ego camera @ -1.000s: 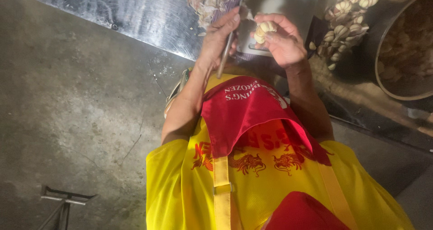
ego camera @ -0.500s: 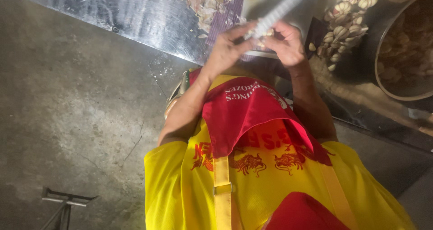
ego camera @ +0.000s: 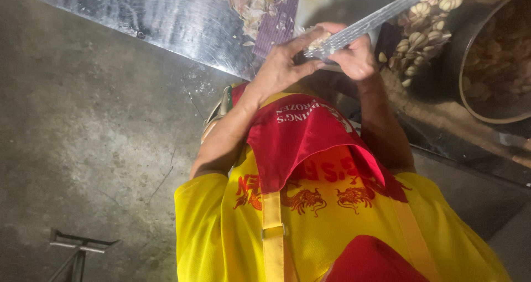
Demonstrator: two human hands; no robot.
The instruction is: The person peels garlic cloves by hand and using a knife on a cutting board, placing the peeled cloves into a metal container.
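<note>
A person in a yellow shirt [ego camera: 332, 226] with red dragon prints and a red apron bib [ego camera: 301, 135] works at the edge of a shiny metal table [ego camera: 166, 22], seen from above. Just beyond the bib, the left hand [ego camera: 285, 66] is part open, its thumb and long fingers pinching the near end of a long, ridged silvery blade [ego camera: 370, 19]. The right hand [ego camera: 357, 55] is curled close beside it, cupping a small pale garlic bulb [ego camera: 321, 38] under that blade; how tightly it grips cannot be told. The blade slants up and away from the hands toward the far edge of the table. Past the right hand lies a heap of garlic bulbs [ego camera: 423, 22], and beside that heap stands a round metal pot [ego camera: 495, 55]. A flowered cloth [ego camera: 263, 3] lies on the table beyond the left hand.
</note>
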